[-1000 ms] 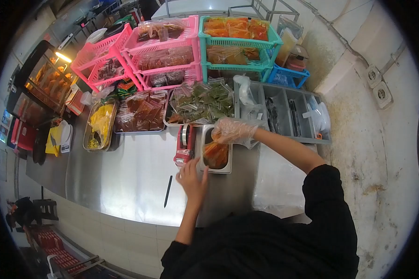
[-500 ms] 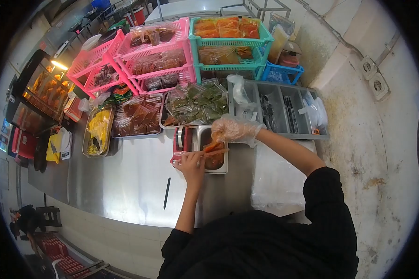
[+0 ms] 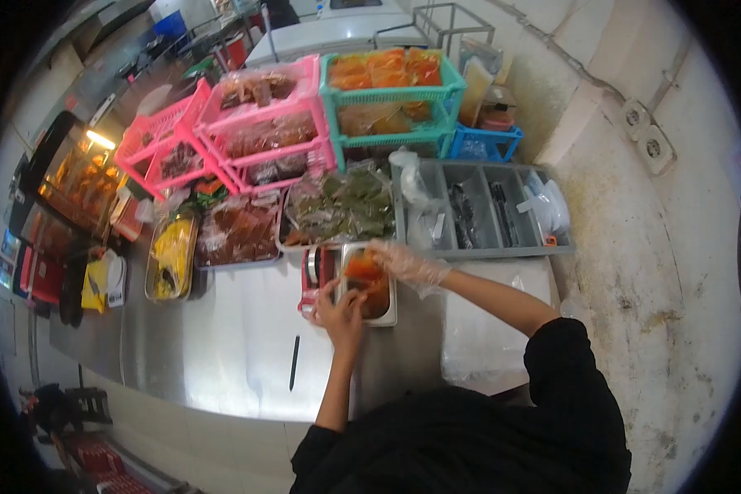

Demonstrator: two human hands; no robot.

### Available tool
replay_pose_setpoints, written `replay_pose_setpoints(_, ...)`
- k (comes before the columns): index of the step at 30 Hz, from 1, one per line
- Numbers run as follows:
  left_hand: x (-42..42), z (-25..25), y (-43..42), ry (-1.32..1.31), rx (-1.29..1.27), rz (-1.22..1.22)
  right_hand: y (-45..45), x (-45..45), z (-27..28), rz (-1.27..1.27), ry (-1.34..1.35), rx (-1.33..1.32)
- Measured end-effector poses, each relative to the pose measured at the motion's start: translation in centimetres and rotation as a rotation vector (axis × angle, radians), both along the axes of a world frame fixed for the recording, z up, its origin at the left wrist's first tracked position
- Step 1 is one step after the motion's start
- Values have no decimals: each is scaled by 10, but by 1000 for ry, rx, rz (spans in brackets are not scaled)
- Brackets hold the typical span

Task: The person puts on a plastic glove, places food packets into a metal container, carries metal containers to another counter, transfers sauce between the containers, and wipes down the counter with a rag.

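My left hand (image 3: 340, 319), bare, is pinched at the lower edge of a small clear plastic bag with orange-red contents (image 3: 360, 267). On the other side my right hand (image 3: 405, 263), in a clear plastic glove, has its fingers closed on the bag's upper right. Under the bag is a rectangular metal container (image 3: 391, 311) holding reddish-brown sauce, partly hidden by my hands. Touching the container's left side, or very close to it, is a red bag sealer (image 3: 309, 296) with a tape roll.
Behind my hands lie trays of green-leaf packets (image 3: 342, 206), dark red packets (image 3: 239, 230) and yellow packets (image 3: 173, 247). A grey divided cutlery box (image 3: 486, 210) and a stack of clear plastic bags (image 3: 490, 329) are at right. A black pen (image 3: 294, 362) lies on the steel table.
The bag between my hands has gone from stretched out sideways to more upright over the container. My right hand has moved slightly down in the view, and the whole view has shifted.
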State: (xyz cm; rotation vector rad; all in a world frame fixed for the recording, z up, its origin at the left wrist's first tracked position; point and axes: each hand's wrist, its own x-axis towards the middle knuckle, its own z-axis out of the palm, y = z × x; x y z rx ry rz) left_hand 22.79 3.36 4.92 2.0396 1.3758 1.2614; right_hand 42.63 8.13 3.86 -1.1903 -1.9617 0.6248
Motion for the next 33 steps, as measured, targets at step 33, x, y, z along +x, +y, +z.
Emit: replay_pose_setpoints(33, -4, -5, 13, 11, -153, 12, 258, 249, 165, -1005, -1367, 703)
